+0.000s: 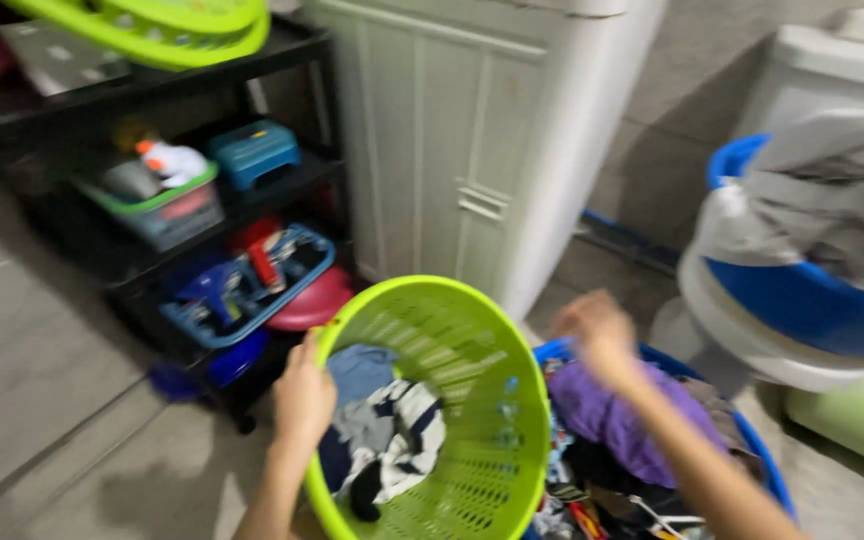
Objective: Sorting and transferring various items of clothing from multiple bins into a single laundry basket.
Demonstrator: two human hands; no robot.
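Tiled floor [42, 400]; left hand [302, 395] on basket rim [327, 335].

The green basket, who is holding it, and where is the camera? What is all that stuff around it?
The camera sits on a person's head and looks down, so the two arms coming up from the bottom are that person's own. The left hand grips the rim of the green basket, which is tipped on its side with a few clothes inside. The right hand is blurry, above a blue tub full of laundry, with a purple cloth on top; I cannot tell if it holds anything. To the left stands a black shelf with toys and boxes. Behind is a white cabinet. On the right, grey cloth hangs over another blue tub.
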